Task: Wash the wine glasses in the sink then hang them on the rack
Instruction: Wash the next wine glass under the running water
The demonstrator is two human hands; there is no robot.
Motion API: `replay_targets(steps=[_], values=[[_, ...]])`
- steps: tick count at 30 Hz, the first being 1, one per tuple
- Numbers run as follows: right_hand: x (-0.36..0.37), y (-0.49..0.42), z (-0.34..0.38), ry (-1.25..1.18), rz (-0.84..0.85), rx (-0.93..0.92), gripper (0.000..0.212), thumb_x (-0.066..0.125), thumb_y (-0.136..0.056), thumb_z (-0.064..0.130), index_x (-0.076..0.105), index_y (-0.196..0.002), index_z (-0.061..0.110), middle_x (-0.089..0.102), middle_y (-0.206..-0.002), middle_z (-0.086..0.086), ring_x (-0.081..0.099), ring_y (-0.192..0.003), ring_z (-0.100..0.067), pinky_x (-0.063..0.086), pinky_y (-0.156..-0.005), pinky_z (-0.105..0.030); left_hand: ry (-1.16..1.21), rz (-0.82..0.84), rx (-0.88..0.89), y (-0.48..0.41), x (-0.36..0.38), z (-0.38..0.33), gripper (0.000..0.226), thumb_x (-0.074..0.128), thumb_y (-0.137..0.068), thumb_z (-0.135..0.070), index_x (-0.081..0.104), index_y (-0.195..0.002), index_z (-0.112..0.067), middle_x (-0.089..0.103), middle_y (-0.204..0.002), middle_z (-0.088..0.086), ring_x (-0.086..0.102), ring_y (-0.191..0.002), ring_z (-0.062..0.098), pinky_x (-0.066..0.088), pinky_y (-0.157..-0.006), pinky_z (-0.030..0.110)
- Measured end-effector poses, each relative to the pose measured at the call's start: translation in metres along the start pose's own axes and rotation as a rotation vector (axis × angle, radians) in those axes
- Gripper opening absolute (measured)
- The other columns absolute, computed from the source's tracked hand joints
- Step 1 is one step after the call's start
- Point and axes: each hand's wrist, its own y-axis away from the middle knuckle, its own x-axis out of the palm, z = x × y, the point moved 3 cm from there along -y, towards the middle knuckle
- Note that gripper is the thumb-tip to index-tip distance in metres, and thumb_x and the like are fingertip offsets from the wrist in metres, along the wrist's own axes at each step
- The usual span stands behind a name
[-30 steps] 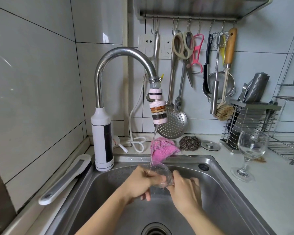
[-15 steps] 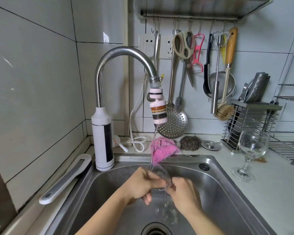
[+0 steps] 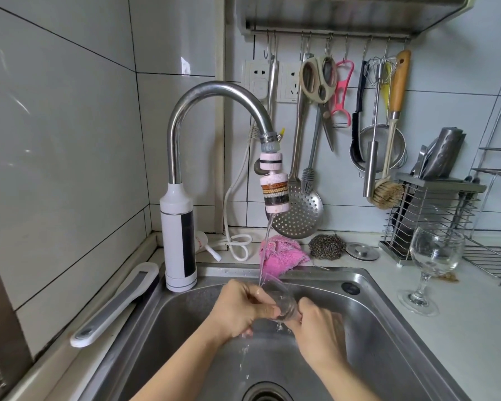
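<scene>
Clear wine glass [image 3: 284, 302] sits low centre of frame, tilted on its side over the stainless steel sink [image 3: 388, 328], with a thin water stream [image 3: 265, 250] hitting its bowl. Left hand [image 3: 237, 308] is wrapped round the bowl from the left side, fingers curled on the glass. Right hand [image 3: 318, 328] grips the other end from the right; the stem is mostly hidden under its fingers. Water drips off the hands into the basin.

The stream comes from the pink layered tap filter [image 3: 274, 192] on the curved chrome faucet [image 3: 214, 94], centre of frame. A fuzzy pink cloth [image 3: 281, 256] and a grey steel wool scourer [image 3: 326, 246] lie on the sink's back edge.

A second clear wine glass [image 3: 434, 256] stands upright on the pale tabletop [image 3: 475, 342] at right, just in front of the wire dish rack [image 3: 489, 256]. A perforated steel skimmer [image 3: 301, 215] and beige-handled scissors [image 3: 318, 79] hang on the wall above.
</scene>
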Motion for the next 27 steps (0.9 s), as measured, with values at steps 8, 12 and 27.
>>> replay_targets(steps=[8,12,27], values=[[-0.003,0.001,0.002,0.01,-0.03,-0.011,0.022,0.054,-0.093,0.048,0.043,-0.091,0.03,0.072,-0.103,0.004,0.066,-0.1,-0.018,0.036,-0.088,-0.033,0.054,0.139,0.033,0.001,0.006,-0.001,0.013,0.075,-0.091,-0.034,0.082,-0.087,-0.023,0.08,-0.097,-0.002,0.054,-0.035,0.013,0.046,-0.038,0.023],[0.004,0.0,0.006,-0.024,-0.009,-0.058,0.019,0.05,-0.095,0.045,0.054,-0.102,0.029,0.066,-0.112,0.007,0.061,-0.108,-0.015,0.035,-0.089,-0.033,0.113,0.091,0.009,0.0,0.003,0.001,0.009,0.077,-0.09,-0.012,0.082,-0.088,-0.019,0.08,-0.092,0.006,0.051,-0.035,0.01,0.044,-0.037,0.02],[0.004,0.002,0.002,0.019,0.055,-0.058,0.031,0.064,-0.087,0.049,0.047,-0.099,0.028,0.072,-0.107,0.002,0.065,-0.105,-0.021,0.038,-0.082,-0.034,0.082,0.199,-0.142,0.0,-0.002,0.007,0.011,0.075,-0.087,-0.013,0.08,-0.095,-0.008,0.078,-0.1,0.018,0.055,-0.038,0.014,0.046,-0.042,0.024]])
